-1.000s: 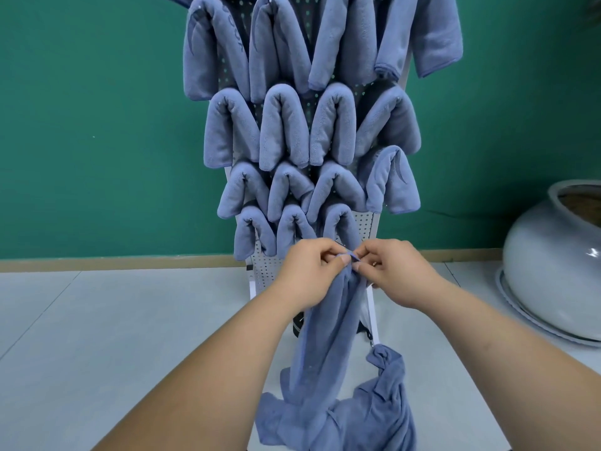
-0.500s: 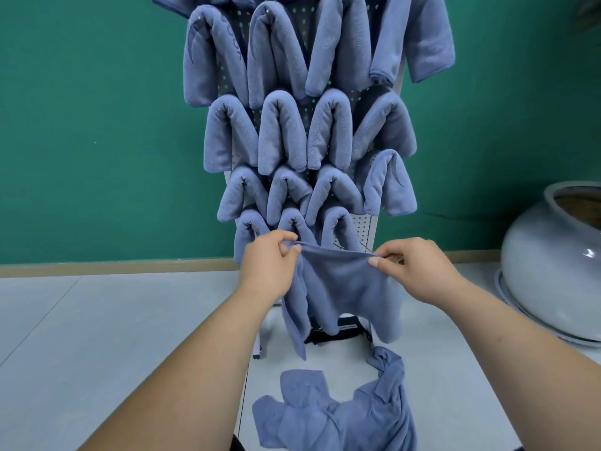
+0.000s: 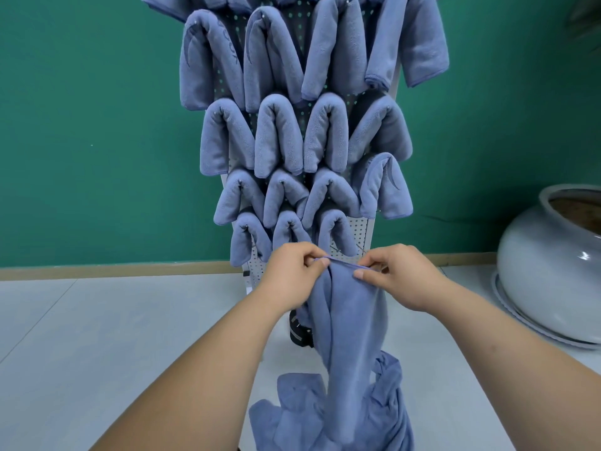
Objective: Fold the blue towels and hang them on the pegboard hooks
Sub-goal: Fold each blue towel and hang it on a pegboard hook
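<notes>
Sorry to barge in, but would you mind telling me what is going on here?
A person is pinching the top edge of one blue towel with the left hand and right hand, close together, in front of the pegboard. Rows of folded towels already hang on it, and a heap of loose ones lies on the floor below. The held towel is not yet hung.

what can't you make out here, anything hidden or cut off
All in the head view:
- Pegboard: top cut off by the upper edge, most of its face behind the hung towels.
- Floor pile: count unclear, partly behind the held towel and cut by the lower edge.
- Dark object at the board's foot: mostly behind the held towel.
- Pot: cut by the right edge.
</notes>
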`<control>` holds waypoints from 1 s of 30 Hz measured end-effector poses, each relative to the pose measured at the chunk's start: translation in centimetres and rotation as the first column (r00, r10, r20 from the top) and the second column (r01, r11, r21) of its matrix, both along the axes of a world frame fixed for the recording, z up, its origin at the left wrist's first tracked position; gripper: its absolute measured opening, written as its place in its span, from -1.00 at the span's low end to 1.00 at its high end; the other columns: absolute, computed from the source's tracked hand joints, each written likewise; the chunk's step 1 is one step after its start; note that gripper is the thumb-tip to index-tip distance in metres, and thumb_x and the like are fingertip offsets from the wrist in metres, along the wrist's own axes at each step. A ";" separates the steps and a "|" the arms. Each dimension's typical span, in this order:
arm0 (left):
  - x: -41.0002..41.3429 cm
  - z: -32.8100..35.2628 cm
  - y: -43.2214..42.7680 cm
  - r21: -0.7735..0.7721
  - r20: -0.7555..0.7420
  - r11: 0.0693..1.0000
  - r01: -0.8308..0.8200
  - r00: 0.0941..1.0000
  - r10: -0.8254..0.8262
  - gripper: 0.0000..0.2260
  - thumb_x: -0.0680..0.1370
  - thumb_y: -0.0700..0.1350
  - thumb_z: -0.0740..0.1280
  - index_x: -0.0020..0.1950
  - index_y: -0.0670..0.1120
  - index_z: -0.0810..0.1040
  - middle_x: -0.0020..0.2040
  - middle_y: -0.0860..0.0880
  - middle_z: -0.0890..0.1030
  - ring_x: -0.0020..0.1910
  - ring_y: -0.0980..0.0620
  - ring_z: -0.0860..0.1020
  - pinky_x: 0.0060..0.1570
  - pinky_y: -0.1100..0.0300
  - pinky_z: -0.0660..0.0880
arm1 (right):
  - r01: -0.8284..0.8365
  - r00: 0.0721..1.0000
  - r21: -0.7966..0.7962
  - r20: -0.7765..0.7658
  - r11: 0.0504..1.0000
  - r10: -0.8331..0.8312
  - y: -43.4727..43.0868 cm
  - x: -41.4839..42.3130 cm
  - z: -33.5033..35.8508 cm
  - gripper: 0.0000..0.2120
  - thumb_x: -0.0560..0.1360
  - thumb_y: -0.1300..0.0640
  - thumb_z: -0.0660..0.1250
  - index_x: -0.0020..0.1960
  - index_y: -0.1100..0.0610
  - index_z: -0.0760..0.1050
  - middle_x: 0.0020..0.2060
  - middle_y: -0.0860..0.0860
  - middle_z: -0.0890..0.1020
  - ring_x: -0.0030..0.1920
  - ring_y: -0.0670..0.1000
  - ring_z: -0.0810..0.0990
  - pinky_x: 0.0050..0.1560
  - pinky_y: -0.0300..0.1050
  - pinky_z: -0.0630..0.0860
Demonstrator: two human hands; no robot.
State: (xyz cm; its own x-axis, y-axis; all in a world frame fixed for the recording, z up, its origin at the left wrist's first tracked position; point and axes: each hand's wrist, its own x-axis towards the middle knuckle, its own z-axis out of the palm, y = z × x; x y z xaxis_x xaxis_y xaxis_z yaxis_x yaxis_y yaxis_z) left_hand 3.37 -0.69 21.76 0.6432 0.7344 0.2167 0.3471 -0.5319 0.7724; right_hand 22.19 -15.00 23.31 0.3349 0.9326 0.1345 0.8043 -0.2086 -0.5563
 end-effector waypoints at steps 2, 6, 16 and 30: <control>-0.5 0.1 0.9 -0.039 0.026 0.997 -0.066 0.997 0.067 -0.94 0.61 -0.04 0.46 -0.02 0.06 0.73 -0.25 0.03 0.68 -0.29 0.17 0.54 -0.19 0.27 0.48 | 0.029 1.000 0.001 0.004 1.000 -0.029 -0.5 0.8 0.1 -0.92 0.55 -0.09 0.50 -0.10 -0.14 0.69 -0.19 -0.19 0.72 -0.12 -0.19 0.64 -0.06 -0.18 0.55; -1.8 0.2 2.4 -0.095 0.069 0.980 -0.176 0.981 0.183 -0.92 0.61 -0.05 0.46 -0.06 0.07 0.72 -0.32 0.13 0.65 -0.29 0.17 0.58 -0.14 0.19 0.56 | 0.103 0.992 -0.030 0.071 0.994 -0.100 -1.4 2.4 0.3 -0.94 0.55 -0.06 0.50 -0.09 -0.13 0.69 -0.18 -0.20 0.72 -0.13 -0.15 0.63 -0.12 -0.17 0.52; -2.7 0.1 3.2 -0.101 0.091 0.956 -0.274 0.955 0.283 -0.94 0.59 -0.09 0.49 0.02 0.08 0.71 -0.24 0.13 0.67 -0.32 0.25 0.55 -0.15 0.37 0.47 | 0.081 0.938 0.170 -0.347 0.982 -0.017 -1.5 1.7 1.3 -0.81 0.66 0.17 0.37 0.15 -0.08 0.68 -0.41 0.01 0.62 -0.31 -0.08 0.60 -0.04 0.02 0.69; -0.8 0.4 -0.1 -0.409 0.306 0.907 0.104 0.951 0.029 -0.82 0.58 -0.22 0.50 0.15 -0.01 0.69 -0.05 -0.08 0.76 -0.08 0.03 0.65 0.23 -0.10 0.64 | -0.050 0.983 0.216 -0.160 0.975 0.086 -0.4 -2.2 1.6 -0.89 0.55 0.06 0.52 -0.12 -0.13 0.68 -0.14 -0.10 0.66 -0.13 -0.10 0.64 -0.01 -0.21 0.55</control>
